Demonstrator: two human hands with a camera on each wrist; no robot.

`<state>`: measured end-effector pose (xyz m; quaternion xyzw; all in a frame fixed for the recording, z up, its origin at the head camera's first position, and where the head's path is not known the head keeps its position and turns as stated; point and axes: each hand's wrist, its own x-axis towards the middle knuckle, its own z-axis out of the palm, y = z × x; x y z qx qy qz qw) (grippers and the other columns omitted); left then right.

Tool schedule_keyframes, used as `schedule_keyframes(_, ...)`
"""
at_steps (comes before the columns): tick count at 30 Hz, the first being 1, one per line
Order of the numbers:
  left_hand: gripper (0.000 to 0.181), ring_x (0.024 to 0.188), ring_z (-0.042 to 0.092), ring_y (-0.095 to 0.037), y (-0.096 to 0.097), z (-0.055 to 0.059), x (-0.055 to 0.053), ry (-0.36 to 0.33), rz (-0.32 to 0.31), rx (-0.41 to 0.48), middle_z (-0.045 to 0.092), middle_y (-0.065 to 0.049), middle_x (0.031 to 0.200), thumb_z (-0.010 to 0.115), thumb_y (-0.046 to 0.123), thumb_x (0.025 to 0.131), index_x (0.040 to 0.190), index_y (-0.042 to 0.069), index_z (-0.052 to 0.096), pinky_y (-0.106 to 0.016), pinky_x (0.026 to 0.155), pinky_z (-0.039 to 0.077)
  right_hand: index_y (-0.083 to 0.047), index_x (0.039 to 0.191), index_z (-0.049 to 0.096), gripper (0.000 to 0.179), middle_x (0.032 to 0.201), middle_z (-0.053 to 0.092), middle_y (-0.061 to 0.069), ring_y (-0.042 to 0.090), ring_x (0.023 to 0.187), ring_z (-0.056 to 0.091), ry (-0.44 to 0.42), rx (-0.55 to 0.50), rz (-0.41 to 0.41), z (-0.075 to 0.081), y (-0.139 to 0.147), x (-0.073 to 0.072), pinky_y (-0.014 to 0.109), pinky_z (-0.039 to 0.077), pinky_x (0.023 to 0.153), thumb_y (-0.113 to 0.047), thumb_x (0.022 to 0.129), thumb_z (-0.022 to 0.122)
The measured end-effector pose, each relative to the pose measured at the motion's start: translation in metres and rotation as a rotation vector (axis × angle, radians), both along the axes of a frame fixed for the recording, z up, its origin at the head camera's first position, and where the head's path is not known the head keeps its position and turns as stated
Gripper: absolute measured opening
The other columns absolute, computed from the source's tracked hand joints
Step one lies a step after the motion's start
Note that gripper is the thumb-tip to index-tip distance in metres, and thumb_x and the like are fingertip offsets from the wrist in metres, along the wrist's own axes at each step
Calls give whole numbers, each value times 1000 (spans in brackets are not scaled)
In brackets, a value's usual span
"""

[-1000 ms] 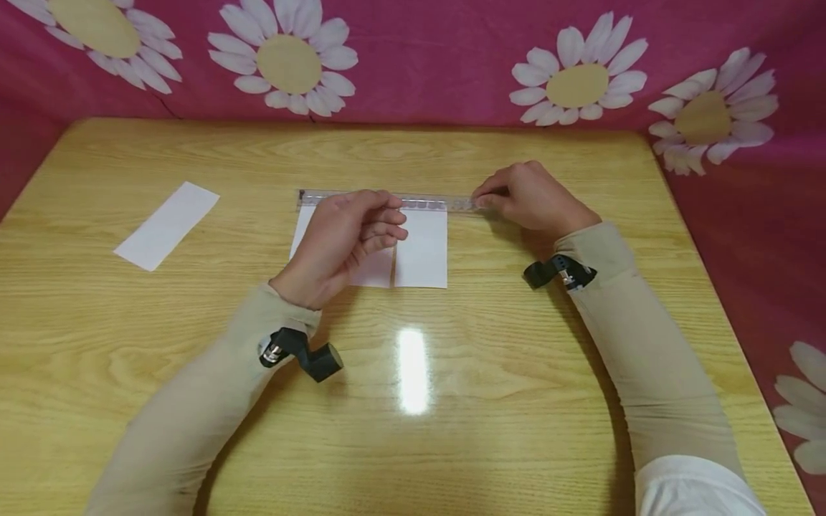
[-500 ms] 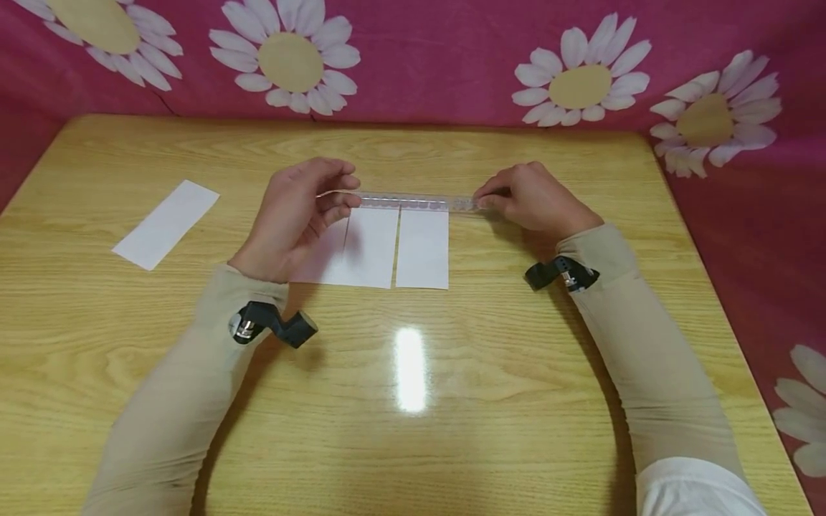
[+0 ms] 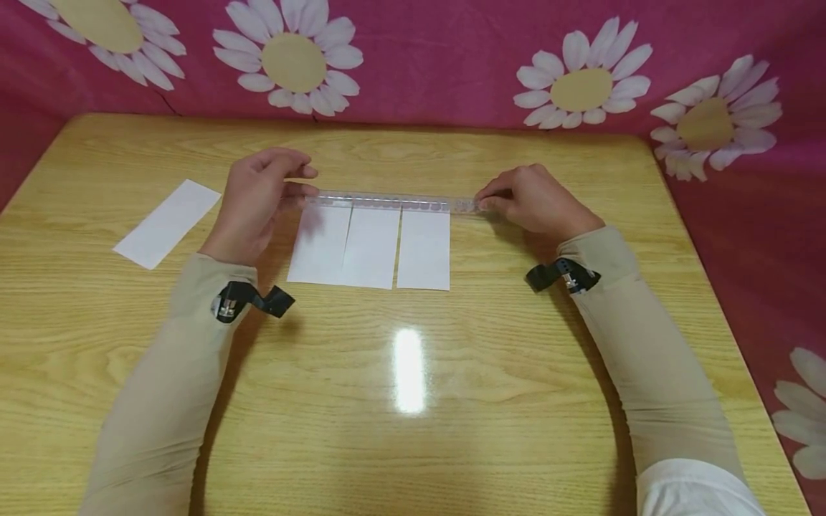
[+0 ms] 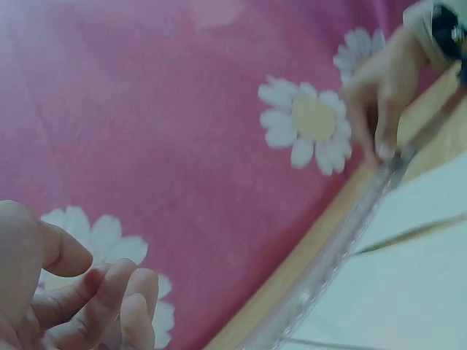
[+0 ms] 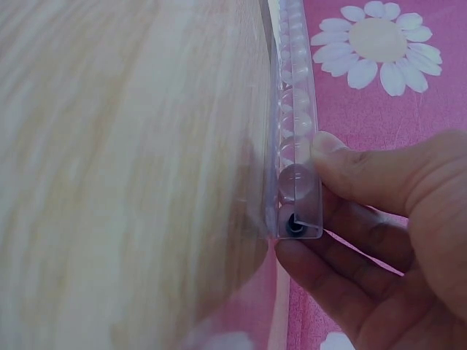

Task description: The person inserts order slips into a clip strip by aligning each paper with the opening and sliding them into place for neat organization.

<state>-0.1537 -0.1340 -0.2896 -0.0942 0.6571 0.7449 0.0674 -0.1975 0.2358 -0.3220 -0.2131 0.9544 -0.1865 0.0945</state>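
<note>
A clear plastic ruler (image 3: 381, 201) with a row of round shapes lies across the top edges of three white paper strips (image 3: 424, 251) placed side by side. My right hand (image 3: 532, 201) pinches the ruler's right end; in the right wrist view the thumb (image 5: 339, 157) presses on its edge near a small hole. My left hand (image 3: 254, 201) is by the ruler's left end. In the left wrist view the left hand's fingers (image 4: 109, 299) are loosely bent with nothing between them, apart from the ruler (image 4: 321, 277).
Another white paper strip (image 3: 166, 224) lies aslant on the wooden table (image 3: 516, 401), left of my left hand. A pink cloth (image 3: 439, 64) with daisies hangs behind the table and at its sides.
My left hand has moved leftward along the ruler to its left end, uncovering the left and middle paper strips. The right hand stays at the ruler's right end.
</note>
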Motion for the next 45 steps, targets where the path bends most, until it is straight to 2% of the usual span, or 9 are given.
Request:
schedule_keyframes(6,28,72,70,-15,-18,-5,-5,15,64,-39,68,0,92,65,30,93,112,9,66,-20,64,57,-18,113,74,23,111,73,4,18,88,55,11,0,3,0,-1,0,30,44,77,-26,95,63)
schedule_keyframes(15,18,66,69,-12,-48,-15,-11,13,158,-68,68,1,88,63,26,95,104,10,66,-20,60,56,-17,113,74,22,111,74,5,18,87,55,4,-4,6,-1,-2,1,30,44,76,-26,96,62)
schedule_keyframes(18,19,66,69,-12,-56,-15,-12,5,178,-75,68,1,88,63,26,95,105,10,66,-20,60,55,-17,112,74,22,112,73,5,18,91,59,5,1,-1,-1,-2,1,33,48,82,-27,96,63)
schedule_keyframes(24,20,70,69,-10,-72,-14,-12,-10,215,-154,68,3,90,63,29,95,105,12,66,-20,65,54,-16,111,75,22,114,73,7,20,101,64,7,-10,-6,0,-2,1,38,52,92,-26,95,64)
schedule_keyframes(30,10,62,66,-13,-90,-14,-13,-22,311,-52,68,1,81,66,20,92,94,11,68,-22,56,54,-16,112,74,23,115,73,7,20,102,64,-1,-19,-3,0,-3,0,39,52,92,-26,95,64)
schedule_keyframes(34,11,62,64,-17,-99,-13,-13,-31,331,-3,67,-2,81,70,19,90,93,10,68,-26,55,56,-16,112,74,23,114,73,7,20,102,64,-2,-13,-3,0,-2,0,39,52,92,-27,95,64)
schedule_keyframes(36,11,63,65,-17,-102,-12,-11,-26,329,-30,67,-1,82,70,20,90,95,10,68,-25,57,57,-16,112,74,23,114,73,8,20,102,64,-1,-14,-5,0,-2,0,39,52,92,-26,95,64)
schedule_keyframes(41,9,64,68,-11,-112,-8,-9,-25,348,-177,68,5,81,65,24,93,95,16,68,-19,60,56,-16,112,74,23,114,73,8,20,101,63,-3,-7,-10,0,0,0,39,51,92,-26,94,64)
schedule_keyframes(45,8,62,68,-9,-121,-8,-9,-44,365,-227,68,7,78,63,24,94,92,17,68,-17,59,55,-17,113,74,23,114,73,7,19,99,62,-5,-4,-12,-1,0,-2,38,51,91,-27,94,64)
